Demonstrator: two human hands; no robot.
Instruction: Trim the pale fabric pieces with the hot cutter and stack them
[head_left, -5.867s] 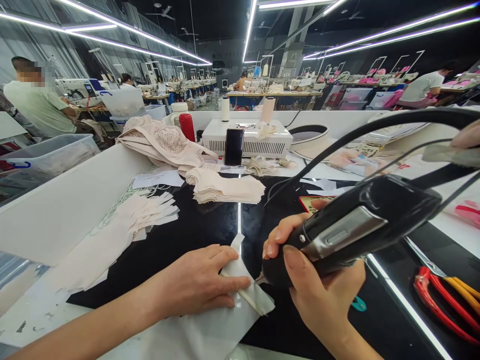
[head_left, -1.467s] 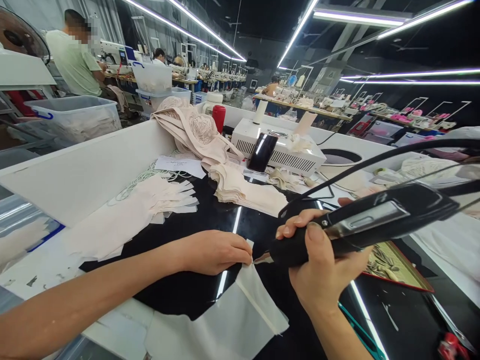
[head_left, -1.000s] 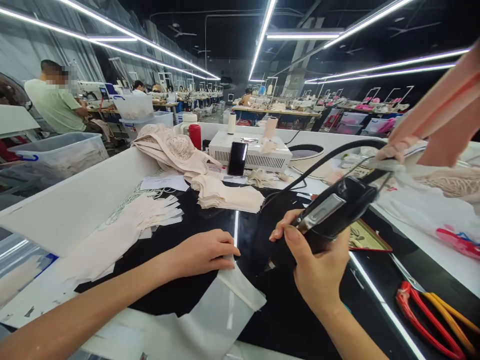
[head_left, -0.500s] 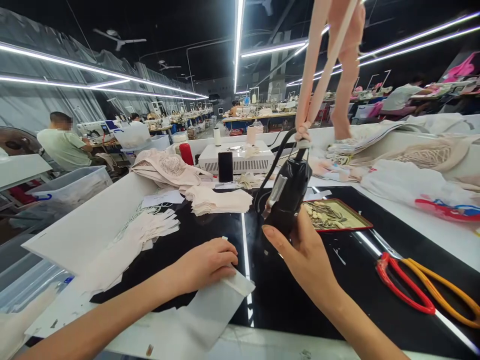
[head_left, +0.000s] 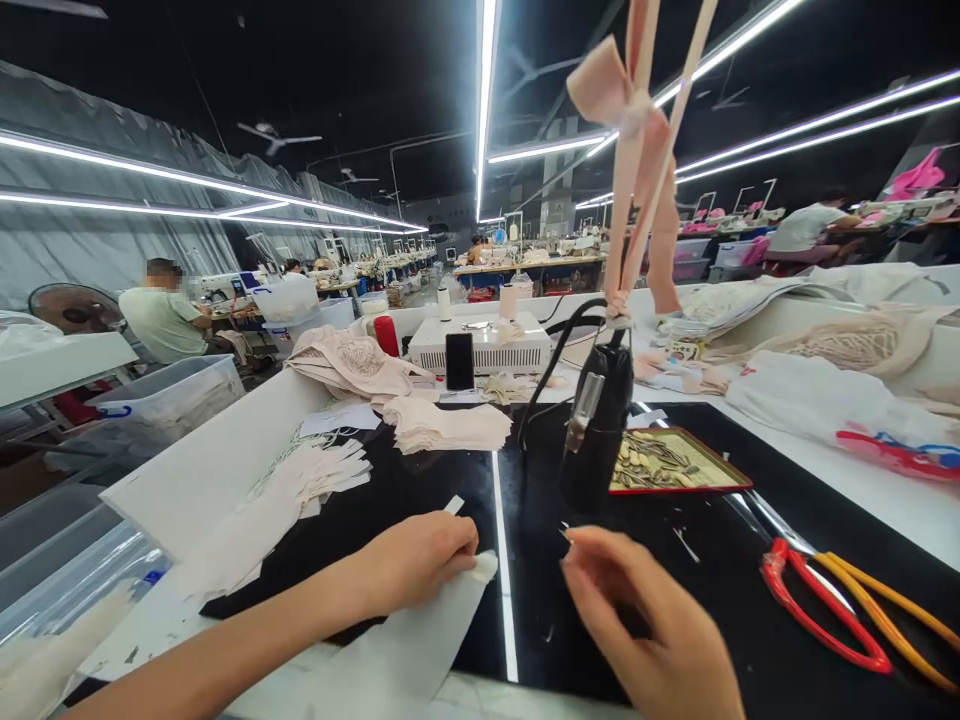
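Observation:
My left hand (head_left: 420,555) is closed on a white fabric piece (head_left: 424,645) at the table's front edge; a narrow pale tip pokes out beyond the knuckles. The fabric hangs down toward me. My right hand (head_left: 637,610) is off the black handheld tool (head_left: 600,420), just below it, fingers curled with thumb and forefinger slightly apart. A tiny shiny point shows by those fingertips; whether it belongs to the tool I cannot tell. The tool, with a metal lever on its side, hangs upright from knotted pink straps (head_left: 637,190).
Left lie cut pale pieces (head_left: 300,490) and a folded stack (head_left: 450,425). A phone (head_left: 460,360) stands before a white box (head_left: 480,343). Right are a red-rimmed tray (head_left: 679,462) of seeds or shells and scissors (head_left: 825,610) with red and orange handles. A co-worker (head_left: 161,310) sits at far left.
My right hand has let go of the black tool and moved down toward me. The tool hangs more upright and the straps have swung. My left hand still holds the fabric.

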